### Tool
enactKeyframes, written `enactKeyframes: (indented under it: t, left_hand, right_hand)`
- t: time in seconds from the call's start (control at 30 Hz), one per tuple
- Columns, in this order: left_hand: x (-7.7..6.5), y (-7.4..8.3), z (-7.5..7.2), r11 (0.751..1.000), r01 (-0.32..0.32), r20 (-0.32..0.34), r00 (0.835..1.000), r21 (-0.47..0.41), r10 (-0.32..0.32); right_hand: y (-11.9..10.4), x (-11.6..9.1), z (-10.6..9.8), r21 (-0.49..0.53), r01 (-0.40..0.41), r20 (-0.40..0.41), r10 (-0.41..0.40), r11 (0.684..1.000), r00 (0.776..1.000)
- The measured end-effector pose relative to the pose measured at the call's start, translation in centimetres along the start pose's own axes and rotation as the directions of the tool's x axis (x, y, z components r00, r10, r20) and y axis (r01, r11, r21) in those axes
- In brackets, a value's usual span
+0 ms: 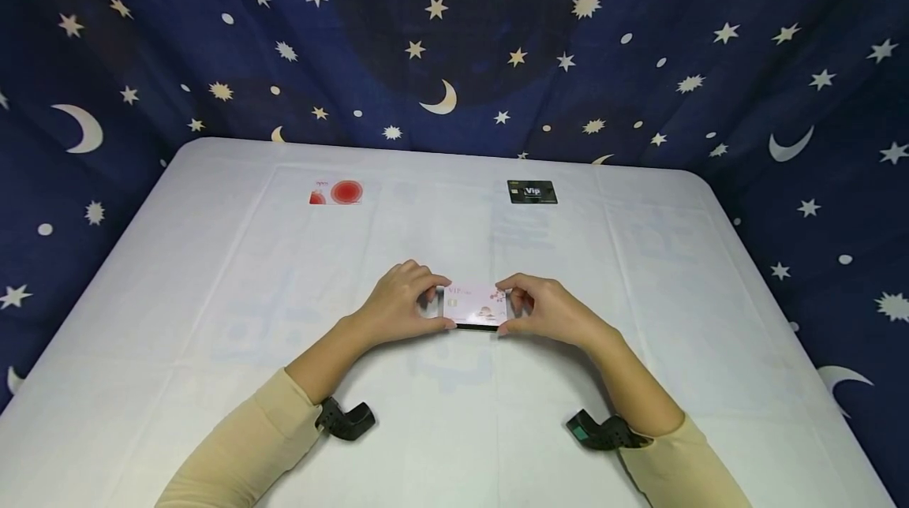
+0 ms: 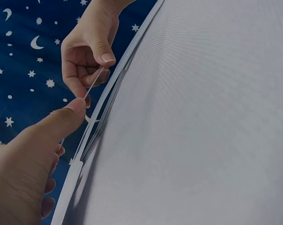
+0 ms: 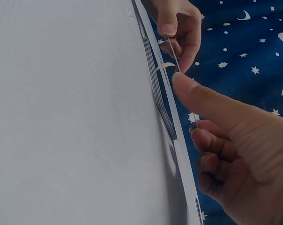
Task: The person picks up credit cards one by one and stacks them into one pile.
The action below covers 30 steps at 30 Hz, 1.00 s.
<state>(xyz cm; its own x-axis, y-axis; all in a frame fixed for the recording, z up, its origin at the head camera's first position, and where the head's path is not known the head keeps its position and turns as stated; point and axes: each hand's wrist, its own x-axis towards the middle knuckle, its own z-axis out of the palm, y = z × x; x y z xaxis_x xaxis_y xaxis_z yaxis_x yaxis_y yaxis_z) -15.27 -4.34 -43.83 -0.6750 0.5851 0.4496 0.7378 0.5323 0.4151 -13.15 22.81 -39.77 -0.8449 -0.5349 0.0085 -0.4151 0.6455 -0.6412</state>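
Observation:
In the head view a pale pink VIP card (image 1: 474, 304) is between my two hands near the table's middle, printed side up. Its left end is pinched between thumb and fingers of my left hand (image 1: 398, 304). My right hand (image 1: 550, 312) pinches the right end the same way. A dark strip shows along the card's near edge; whether it is another card or shadow I cannot tell. Both wrist views show the card edge-on as a thin pale line, with the left hand (image 2: 36, 150) and the right hand (image 3: 240, 136) close up.
Farther back on the white-covered table (image 1: 426, 421) lie a white card with red circles (image 1: 346, 192) on the left and a black Vip card (image 1: 533, 192) on the right. A dark blue curtain (image 1: 469, 35) with moons and stars hangs behind. Black wrist mounts (image 1: 346, 420) show at both sleeves.

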Motion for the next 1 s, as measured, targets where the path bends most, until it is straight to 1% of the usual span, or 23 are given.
enactKeyframes:
  t: [0.1, 0.33, 0.6, 0.8, 1.0]
  left_hand:
    - [-0.06, -0.1, 0.11, 1.0, 0.005, 0.012, 1.0, -0.002, -0.005]
    - [-0.13, -0.25, 0.31, 0.999, -0.015, 0.036, 0.999, 0.034, 0.014]
    - [-0.24, -0.17, 0.46, 0.998, -0.012, 0.058, 0.998, 0.065, 0.009]
    - [-0.41, -0.28, 0.65, 0.998, -0.005, 0.073, 0.997, 0.056, 0.001]
    - [-0.5, -0.46, 0.93, 0.998, -0.013, 0.065, 0.998, 0.055, 0.009]
  right_hand:
    - [-0.01, 0.02, 0.05, -0.012, -0.003, 0.011, 0.003, 1.0, 1.0]
    - [0.17, 0.05, 0.49, -0.063, -0.028, 0.02, 0.03, 0.998, 0.999]
    - [0.3, -0.05, 0.71, -0.062, -0.031, 0.032, 0.033, 0.998, 0.999]
    - [0.31, -0.06, 0.67, -0.054, -0.025, 0.038, 0.027, 0.998, 0.999]
    - [0.46, -0.04, 0.63, -0.064, -0.03, 0.049, 0.033, 0.997, 0.998]
